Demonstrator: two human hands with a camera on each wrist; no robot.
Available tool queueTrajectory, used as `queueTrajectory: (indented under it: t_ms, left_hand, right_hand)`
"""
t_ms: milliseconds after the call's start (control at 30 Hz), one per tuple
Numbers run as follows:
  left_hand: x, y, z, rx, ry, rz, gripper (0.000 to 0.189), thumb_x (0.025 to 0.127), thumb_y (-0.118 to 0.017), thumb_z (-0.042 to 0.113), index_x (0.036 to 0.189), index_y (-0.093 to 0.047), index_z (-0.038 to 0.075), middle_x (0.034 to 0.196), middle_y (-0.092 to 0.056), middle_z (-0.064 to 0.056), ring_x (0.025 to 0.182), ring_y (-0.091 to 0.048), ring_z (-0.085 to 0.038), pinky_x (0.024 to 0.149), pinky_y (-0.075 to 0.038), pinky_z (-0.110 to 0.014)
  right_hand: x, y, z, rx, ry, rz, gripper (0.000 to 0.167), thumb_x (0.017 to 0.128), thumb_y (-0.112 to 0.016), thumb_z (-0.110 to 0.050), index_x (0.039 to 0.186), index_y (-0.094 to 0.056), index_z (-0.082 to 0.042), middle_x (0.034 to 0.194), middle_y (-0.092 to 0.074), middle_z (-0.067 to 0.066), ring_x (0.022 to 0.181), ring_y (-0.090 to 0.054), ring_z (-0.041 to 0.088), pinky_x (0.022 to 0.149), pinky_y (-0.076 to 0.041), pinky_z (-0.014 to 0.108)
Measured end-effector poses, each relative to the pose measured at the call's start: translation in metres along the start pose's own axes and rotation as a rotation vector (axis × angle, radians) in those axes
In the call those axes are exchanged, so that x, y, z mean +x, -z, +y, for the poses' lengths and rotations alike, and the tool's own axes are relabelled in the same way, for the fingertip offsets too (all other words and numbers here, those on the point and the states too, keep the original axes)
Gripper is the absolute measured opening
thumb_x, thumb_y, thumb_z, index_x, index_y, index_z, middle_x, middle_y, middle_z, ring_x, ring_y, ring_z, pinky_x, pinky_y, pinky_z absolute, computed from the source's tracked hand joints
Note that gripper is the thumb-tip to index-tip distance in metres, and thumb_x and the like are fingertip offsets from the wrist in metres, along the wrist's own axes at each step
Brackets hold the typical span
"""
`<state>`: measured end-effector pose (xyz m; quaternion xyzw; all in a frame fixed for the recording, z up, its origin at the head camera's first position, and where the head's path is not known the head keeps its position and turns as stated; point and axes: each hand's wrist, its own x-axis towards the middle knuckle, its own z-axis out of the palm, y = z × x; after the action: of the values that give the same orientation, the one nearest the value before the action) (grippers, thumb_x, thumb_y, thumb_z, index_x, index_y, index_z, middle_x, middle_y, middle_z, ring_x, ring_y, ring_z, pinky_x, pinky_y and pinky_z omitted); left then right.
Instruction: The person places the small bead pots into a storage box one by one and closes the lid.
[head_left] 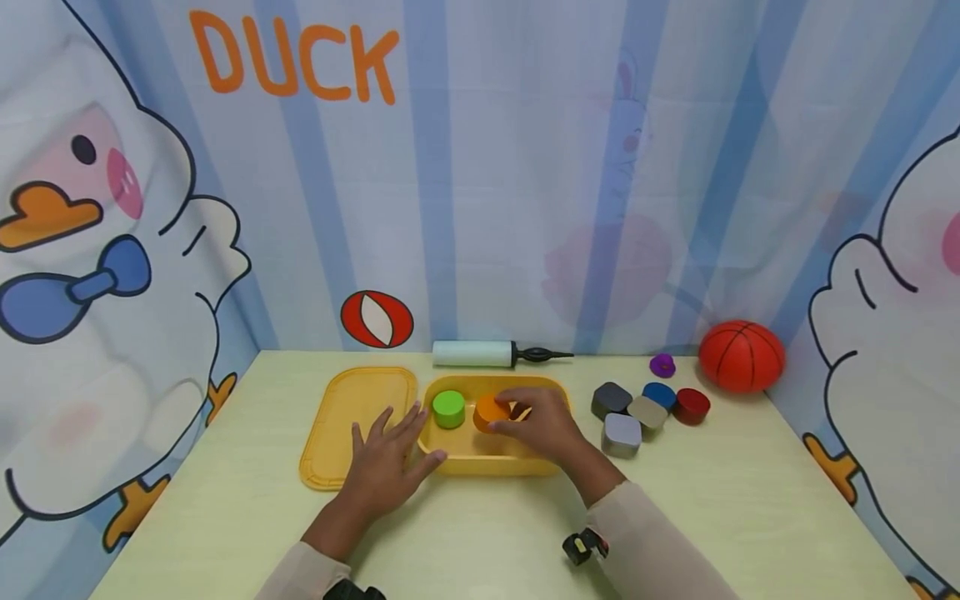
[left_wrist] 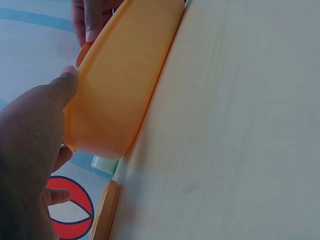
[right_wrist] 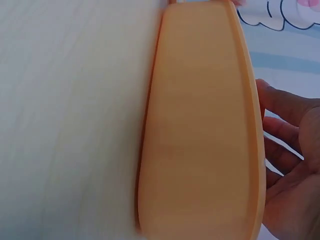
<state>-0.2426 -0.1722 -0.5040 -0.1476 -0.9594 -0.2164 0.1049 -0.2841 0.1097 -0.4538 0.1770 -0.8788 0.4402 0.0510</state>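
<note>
A yellow rectangular box (head_left: 498, 467) stands on the table, and a green round block (head_left: 448, 409) sits inside it at the left. My right hand (head_left: 542, 423) reaches over the box and pinches an orange round block (head_left: 489, 413) between thumb and fingers. My left hand (head_left: 386, 467), its fingers spread, lies at the left end of the box with the thumb (left_wrist: 67, 82) touching the rim. In the right wrist view the box's side wall (right_wrist: 200, 120) hides most of what my right hand (right_wrist: 295, 145) holds.
A yellow lid (head_left: 322, 450) lies left of the box. Behind stands a hand pump (head_left: 476, 353). To the right are grey (head_left: 611, 400), silver (head_left: 621, 435), beige (head_left: 648, 412), blue (head_left: 659, 394) and red blocks (head_left: 692, 406), a purple piece (head_left: 662, 365) and a red basketball (head_left: 742, 357).
</note>
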Motion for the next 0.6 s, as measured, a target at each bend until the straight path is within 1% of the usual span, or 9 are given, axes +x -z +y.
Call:
queueTrajectory:
  t_ms: [133,200,300,433,600]
  left_hand:
    - [0.000,0.000,0.000,-0.002,-0.005,0.003,0.080,0.105,-0.059,0.068,0.168,-0.047,0.021,0.175,-0.044,-0.002,0.165,-0.032,-0.048,0.121,-0.009,-0.093]
    - [0.000,0.001,0.000,-0.002,-0.001,-0.005,0.080,0.105,-0.059,0.068,0.168,-0.046,0.021,0.175,-0.043,-0.002,0.165,-0.031,-0.048,0.121,-0.008,-0.092]
    - [0.000,0.002,0.001,0.004,0.006,-0.013,0.080,0.105,-0.057,0.069,0.168,-0.046,0.021,0.175,-0.043,-0.001,0.165,-0.031,-0.048,0.121,-0.008,-0.092]
    - [-0.001,0.004,0.003,0.007,0.009,-0.013,0.078,0.106,-0.057,0.068,0.167,-0.048,0.020,0.175,-0.044,-0.002,0.165,-0.032,-0.048,0.121,-0.009,-0.092]
    - [-0.001,0.004,0.003,-0.003,0.004,-0.013,0.078,0.105,-0.058,0.067,0.167,-0.047,0.021,0.175,-0.044,-0.002,0.165,-0.031,-0.049,0.121,-0.008,-0.092]
  right_hand:
    - [0.001,-0.009,-0.005,-0.016,-0.010,-0.006,0.036,0.089,-0.092,-0.015,0.123,-0.084,-0.005,0.121,-0.082,0.012,0.087,-0.073,0.019,0.075,-0.064,0.028]
    - [0.001,-0.013,-0.007,-0.020,-0.016,-0.018,0.036,0.089,-0.092,-0.014,0.122,-0.083,-0.005,0.122,-0.082,0.013,0.086,-0.073,0.019,0.073,-0.062,0.026]
    - [0.004,-0.017,-0.009,-0.032,-0.044,-0.040,0.036,0.089,-0.092,-0.015,0.123,-0.083,-0.005,0.123,-0.081,0.012,0.083,-0.070,0.017,0.070,-0.060,0.025]
    - [0.008,-0.022,-0.010,-0.066,-0.055,-0.073,0.037,0.090,-0.091,-0.017,0.125,-0.082,-0.005,0.123,-0.081,0.011,0.080,-0.066,0.013,0.070,-0.058,0.026]
    - [0.013,-0.027,-0.013,-0.076,-0.055,-0.114,0.037,0.091,-0.090,-0.017,0.125,-0.081,-0.004,0.125,-0.080,0.012,0.082,-0.067,0.014,0.073,-0.060,0.028]
